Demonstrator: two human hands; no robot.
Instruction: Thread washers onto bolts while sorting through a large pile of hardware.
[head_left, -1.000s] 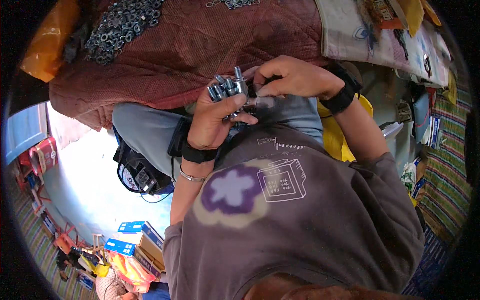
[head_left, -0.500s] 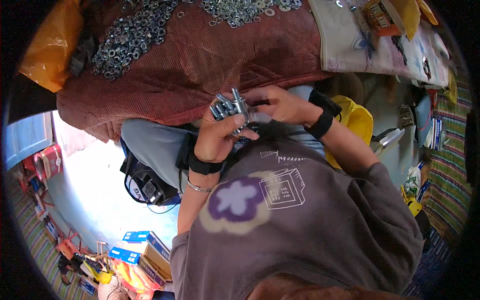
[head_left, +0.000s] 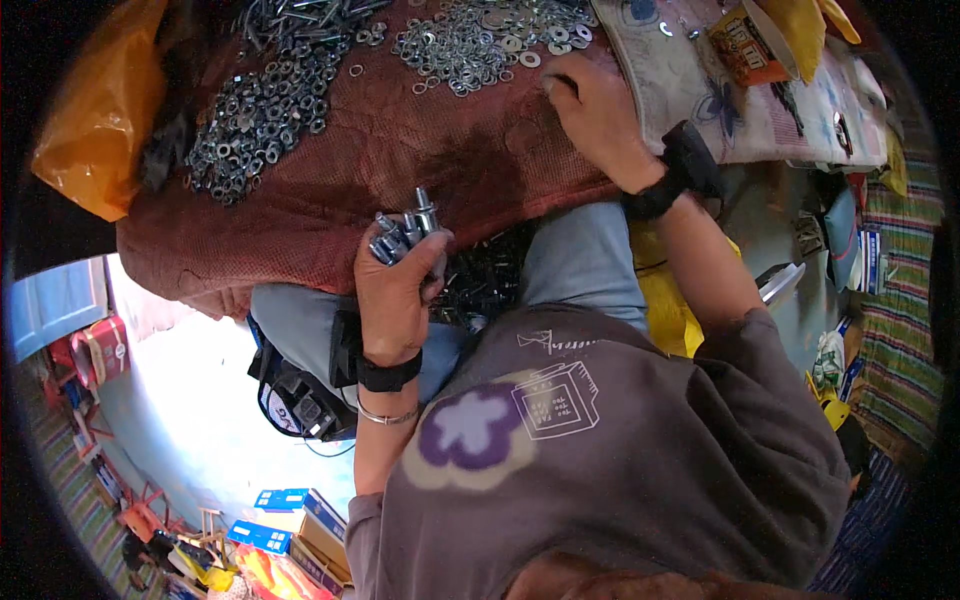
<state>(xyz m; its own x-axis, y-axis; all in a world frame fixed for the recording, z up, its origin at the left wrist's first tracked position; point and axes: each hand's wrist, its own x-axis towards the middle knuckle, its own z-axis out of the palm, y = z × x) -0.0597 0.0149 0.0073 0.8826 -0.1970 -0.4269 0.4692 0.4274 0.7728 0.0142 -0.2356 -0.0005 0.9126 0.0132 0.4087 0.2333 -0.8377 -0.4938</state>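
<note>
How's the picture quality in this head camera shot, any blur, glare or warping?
Head view: strong fisheye warp, with a black rim at the corners and edges bending outward; the floor patch at lower left is blown out to white; the left hand with its bundle of bolts is fairly sharp; the right hand at the washers looks slightly soft.

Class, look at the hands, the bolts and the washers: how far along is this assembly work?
Done: the left hand grips a bunch of bolts. In hand: the right hand reaches the washer pile on the red cloth. Left: large heaps of washers and nuts remain.
</note>
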